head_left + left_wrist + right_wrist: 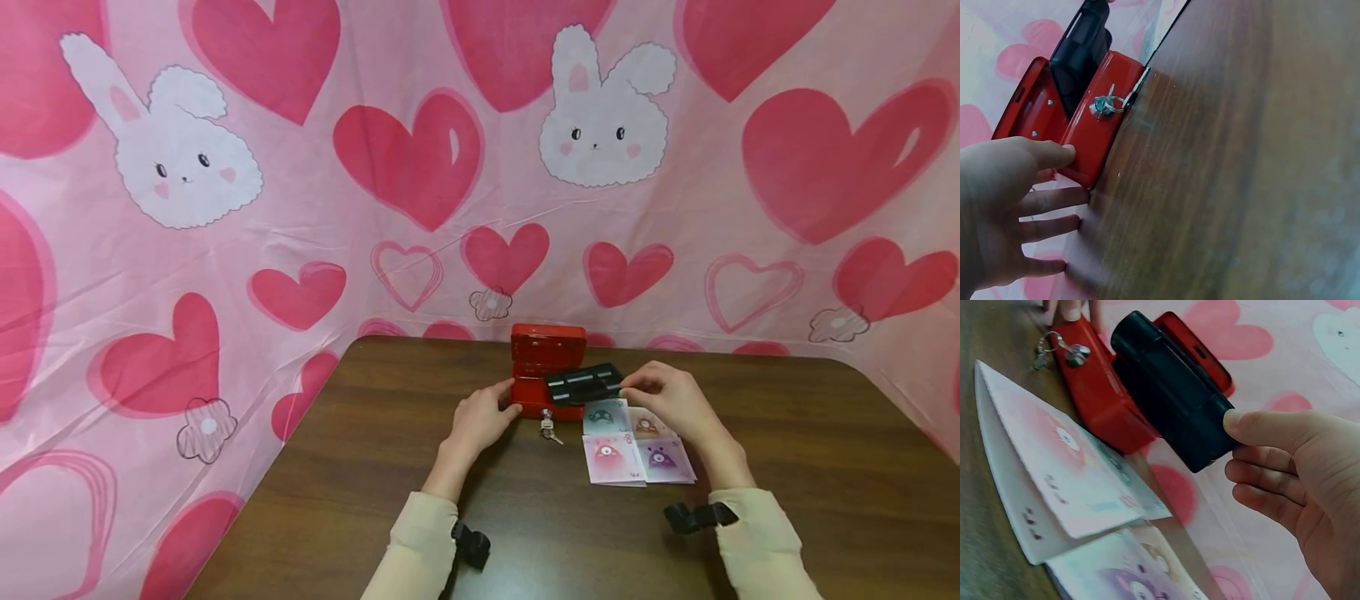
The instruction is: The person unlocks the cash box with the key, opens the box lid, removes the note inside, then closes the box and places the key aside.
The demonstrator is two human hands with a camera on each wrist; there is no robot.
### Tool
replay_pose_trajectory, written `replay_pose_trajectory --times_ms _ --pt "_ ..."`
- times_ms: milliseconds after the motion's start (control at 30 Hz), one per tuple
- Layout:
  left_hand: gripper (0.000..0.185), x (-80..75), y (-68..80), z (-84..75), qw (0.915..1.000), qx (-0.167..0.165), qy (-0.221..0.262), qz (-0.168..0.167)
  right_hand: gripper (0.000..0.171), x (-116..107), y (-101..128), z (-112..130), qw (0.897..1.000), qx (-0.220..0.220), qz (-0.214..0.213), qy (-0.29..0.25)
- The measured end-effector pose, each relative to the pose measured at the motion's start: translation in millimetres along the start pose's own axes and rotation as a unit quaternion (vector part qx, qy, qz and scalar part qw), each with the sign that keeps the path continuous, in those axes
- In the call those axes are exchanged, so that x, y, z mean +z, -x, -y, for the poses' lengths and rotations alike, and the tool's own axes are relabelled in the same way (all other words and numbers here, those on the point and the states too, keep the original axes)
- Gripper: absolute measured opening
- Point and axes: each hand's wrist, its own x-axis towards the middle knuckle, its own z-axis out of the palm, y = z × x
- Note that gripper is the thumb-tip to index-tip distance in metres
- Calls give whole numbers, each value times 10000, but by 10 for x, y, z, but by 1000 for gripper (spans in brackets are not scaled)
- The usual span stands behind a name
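Note:
A small red cash box stands at the back of the table with its lid raised. Keys on a ring hang from the lock at its front. My left hand is at the box's left end; the thumb lies on the box and the other fingers are spread, fairly straight. A black coin tray with compartments is held tilted over the box's right part by my right hand, which pinches its right end between thumb and fingers. The box's inside is partly hidden by the tray.
Several folded paper cards with printed monsters lie in a block in front of the right hand, close to the box. The brown wooden table ends just behind the box at a pink cloth with hearts and rabbits.

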Motion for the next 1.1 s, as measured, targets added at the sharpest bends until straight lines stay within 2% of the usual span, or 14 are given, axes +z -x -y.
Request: replay_pose_trajectory --times_ms 233,467,767,1100 --pt "51 -13 11 0 10000 22 86 25 8 119 -18 62 9999 52 -149 -3" --pt "51 -22 9 -4 10000 17 89 12 7 301 -57 166 9994 -148 -316 88" --pt "51 -17 -6 1 10000 -16 44 17 5 501 -67 270 9998 -122 -108 119" --pt "48 -24 13 0 9999 105 32 -17 6 650 -64 315 9996 -256 -57 124"
